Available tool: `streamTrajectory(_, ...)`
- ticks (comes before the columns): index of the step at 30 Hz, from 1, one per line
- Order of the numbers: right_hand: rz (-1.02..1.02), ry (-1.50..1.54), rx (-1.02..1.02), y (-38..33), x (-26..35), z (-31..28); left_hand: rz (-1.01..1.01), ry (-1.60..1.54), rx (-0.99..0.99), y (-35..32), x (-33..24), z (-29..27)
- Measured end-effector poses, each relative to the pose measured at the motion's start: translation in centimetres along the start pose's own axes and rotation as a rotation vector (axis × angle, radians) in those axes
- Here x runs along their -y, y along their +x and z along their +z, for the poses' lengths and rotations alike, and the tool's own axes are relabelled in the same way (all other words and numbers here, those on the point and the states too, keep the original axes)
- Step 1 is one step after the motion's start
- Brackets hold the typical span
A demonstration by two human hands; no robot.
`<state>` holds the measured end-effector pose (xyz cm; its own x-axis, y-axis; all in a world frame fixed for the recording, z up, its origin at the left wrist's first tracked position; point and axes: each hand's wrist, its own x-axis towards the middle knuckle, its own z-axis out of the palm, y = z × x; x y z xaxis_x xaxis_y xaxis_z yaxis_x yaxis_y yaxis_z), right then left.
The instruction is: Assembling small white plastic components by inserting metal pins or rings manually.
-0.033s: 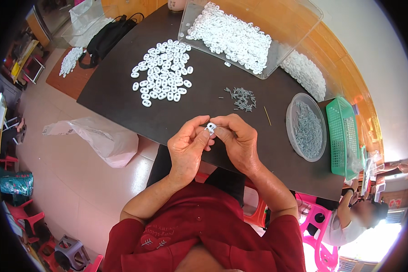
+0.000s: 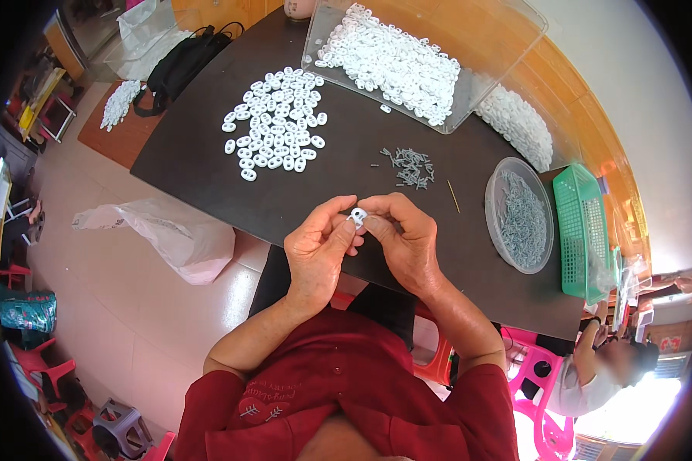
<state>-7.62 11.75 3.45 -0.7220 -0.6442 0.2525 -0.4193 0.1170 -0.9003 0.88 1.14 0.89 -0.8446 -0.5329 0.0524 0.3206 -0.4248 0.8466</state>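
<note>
Between my two hands, just over the near edge of the table, is a small white plastic piece [image 2: 357,216] with a dark round hole. My left hand [image 2: 319,242] pinches it from the left with thumb and fingers. From the right, the thumb and forefinger of my right hand [image 2: 404,234] close on the same piece. Fingertips hide part of it. Beyond my hands lies a small heap of short grey pins [image 2: 411,167]. To the far left, a spread of white oval two-holed pieces [image 2: 277,127] covers the tabletop.
On the dark table [image 2: 207,165], a clear bin [image 2: 457,123] of white pieces stands at the back. A round tub [image 2: 490,211] of grey pins and a green basket [image 2: 573,265] are at right, near a thin yellowish stick [image 2: 454,196]. Another person [image 2: 592,376] sits lower right.
</note>
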Motion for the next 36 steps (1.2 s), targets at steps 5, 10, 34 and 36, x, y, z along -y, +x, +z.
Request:
streamTrajectory(5, -0.06, -0.03, 0.026, -0.1, 0.1, -0.3, 0.004, -0.005, -0.004, 0.2, 0.0, 0.1)
streamTrajectory(10, -0.206, -0.12, 0.001, -0.2, 0.2, 0.1, -0.048, -0.055, -0.009, 0.5, -0.2, -0.2)
streamTrajectory(34, -0.25, -0.131, -0.136, -0.4, 0.1, 0.9, -0.01, 0.051, 0.088, 0.8, -1.6, -0.9)
streamTrajectory(36, -0.243, -0.072, -0.126, -0.3, 0.2, 0.9, -0.013, 0.071, 0.095, 0.9, -1.6, -1.2)
